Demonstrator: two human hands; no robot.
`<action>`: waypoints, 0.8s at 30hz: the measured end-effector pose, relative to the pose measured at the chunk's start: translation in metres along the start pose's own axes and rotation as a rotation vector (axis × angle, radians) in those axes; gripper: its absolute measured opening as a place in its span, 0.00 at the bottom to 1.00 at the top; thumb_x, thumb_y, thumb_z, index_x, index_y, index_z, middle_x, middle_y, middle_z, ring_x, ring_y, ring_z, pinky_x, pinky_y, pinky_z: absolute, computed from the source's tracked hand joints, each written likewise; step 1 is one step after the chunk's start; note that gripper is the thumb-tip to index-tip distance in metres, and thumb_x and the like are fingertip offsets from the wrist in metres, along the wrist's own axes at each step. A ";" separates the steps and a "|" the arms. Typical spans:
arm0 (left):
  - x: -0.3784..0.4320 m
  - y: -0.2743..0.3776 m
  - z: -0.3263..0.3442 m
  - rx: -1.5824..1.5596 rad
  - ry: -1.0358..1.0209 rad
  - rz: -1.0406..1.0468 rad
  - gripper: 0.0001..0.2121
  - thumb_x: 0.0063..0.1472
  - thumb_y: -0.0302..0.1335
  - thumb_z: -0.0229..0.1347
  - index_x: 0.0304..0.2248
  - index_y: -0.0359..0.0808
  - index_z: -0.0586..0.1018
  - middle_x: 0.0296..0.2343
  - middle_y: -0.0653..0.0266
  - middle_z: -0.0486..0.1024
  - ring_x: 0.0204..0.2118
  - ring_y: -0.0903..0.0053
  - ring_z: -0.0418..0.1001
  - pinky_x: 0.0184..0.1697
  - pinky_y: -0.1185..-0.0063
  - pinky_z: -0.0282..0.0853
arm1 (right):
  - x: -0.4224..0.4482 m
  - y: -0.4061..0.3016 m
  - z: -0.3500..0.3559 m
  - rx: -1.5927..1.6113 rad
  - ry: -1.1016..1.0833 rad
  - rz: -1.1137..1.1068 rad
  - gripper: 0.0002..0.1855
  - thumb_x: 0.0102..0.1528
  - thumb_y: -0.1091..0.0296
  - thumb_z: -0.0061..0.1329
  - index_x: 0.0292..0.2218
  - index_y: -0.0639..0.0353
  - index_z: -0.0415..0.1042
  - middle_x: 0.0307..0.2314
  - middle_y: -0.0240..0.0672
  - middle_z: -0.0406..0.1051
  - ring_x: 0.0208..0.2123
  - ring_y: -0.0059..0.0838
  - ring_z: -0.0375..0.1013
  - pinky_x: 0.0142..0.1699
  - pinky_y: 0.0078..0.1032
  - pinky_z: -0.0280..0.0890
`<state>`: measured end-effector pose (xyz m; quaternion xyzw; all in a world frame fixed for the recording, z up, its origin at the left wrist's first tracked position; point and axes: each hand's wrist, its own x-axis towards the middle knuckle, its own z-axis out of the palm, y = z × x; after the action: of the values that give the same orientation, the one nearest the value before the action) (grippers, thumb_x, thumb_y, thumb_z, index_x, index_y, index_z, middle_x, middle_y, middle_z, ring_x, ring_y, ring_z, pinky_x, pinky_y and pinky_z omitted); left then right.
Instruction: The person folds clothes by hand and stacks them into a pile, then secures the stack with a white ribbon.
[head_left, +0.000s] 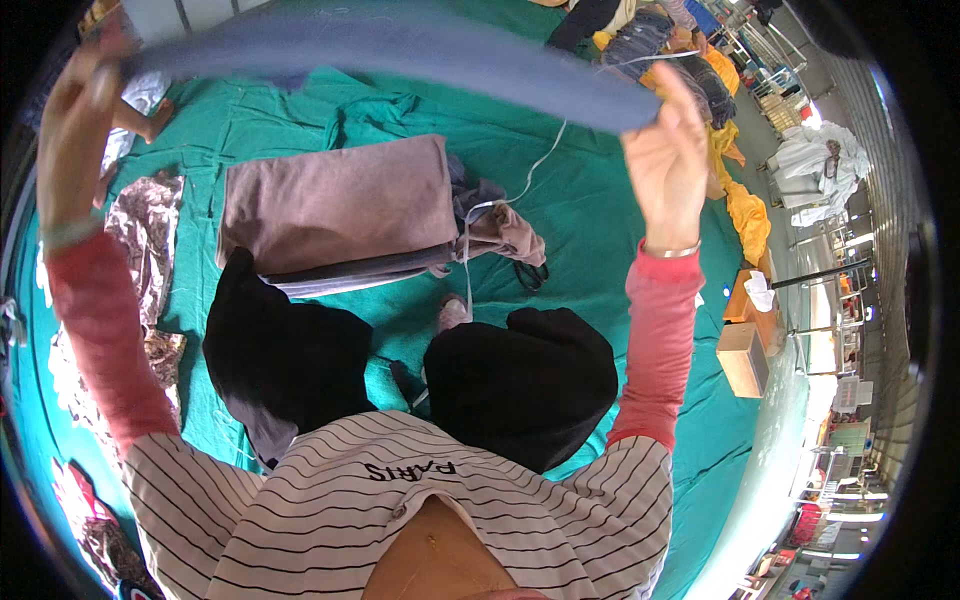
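Raised out in front of me, a blue-grey piece of fabric (390, 52) stretches between both hands and is blurred by motion. My left hand (79, 142) grips one end at the upper left. The other end is pinched in my right hand (667, 150) at the upper right. Below the fabric, on a green ground sheet (585, 277), lies a stack of folded garments with a mauve one (337, 202) on top. A crumpled mauve garment (517, 236) with a dark cord sits at the stack's right end. A white tape (466, 247) trails past the stack.
Patterned garments (146, 247) lie at the left, near another person's bare foot (157, 120). Denim (637, 45) and yellow cloth (750, 221) are heaped at the upper right, near another person's hand (699, 39). A wooden box (742, 360) stands at the sheet's right edge.
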<state>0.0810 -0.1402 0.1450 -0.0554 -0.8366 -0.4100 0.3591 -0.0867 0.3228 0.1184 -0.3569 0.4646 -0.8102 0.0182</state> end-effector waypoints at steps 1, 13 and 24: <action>-0.026 -0.012 -0.015 -0.014 -0.081 -0.012 0.12 0.53 0.38 0.54 0.29 0.38 0.70 0.26 0.68 0.70 0.26 0.83 0.65 0.30 0.85 0.61 | -0.015 0.007 0.010 -0.019 -0.014 0.049 0.21 0.48 0.74 0.47 0.44 0.68 0.63 0.38 0.36 0.68 0.31 0.19 0.69 0.34 0.18 0.67; -0.102 -0.094 0.033 -0.080 -0.036 -0.592 0.07 0.53 0.25 0.54 0.31 0.33 0.72 0.25 0.71 0.70 0.29 0.87 0.66 0.34 0.88 0.61 | -0.031 0.130 0.016 -0.473 -0.161 0.377 0.18 0.50 0.65 0.49 0.42 0.62 0.67 0.30 0.31 0.72 0.32 0.18 0.69 0.37 0.16 0.62; -0.042 -0.041 0.193 0.618 -0.644 0.365 0.29 0.52 0.46 0.48 0.52 0.44 0.60 0.53 0.61 0.55 0.57 0.65 0.49 0.57 0.65 0.44 | -0.048 0.164 -0.157 -0.768 0.138 0.436 0.13 0.47 0.73 0.47 0.37 0.66 0.69 0.25 0.35 0.72 0.25 0.19 0.70 0.31 0.16 0.64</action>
<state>-0.0110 -0.0190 0.0126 -0.2162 -0.9645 -0.0342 0.1478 -0.1937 0.3632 -0.0830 -0.1766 0.7965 -0.5778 0.0238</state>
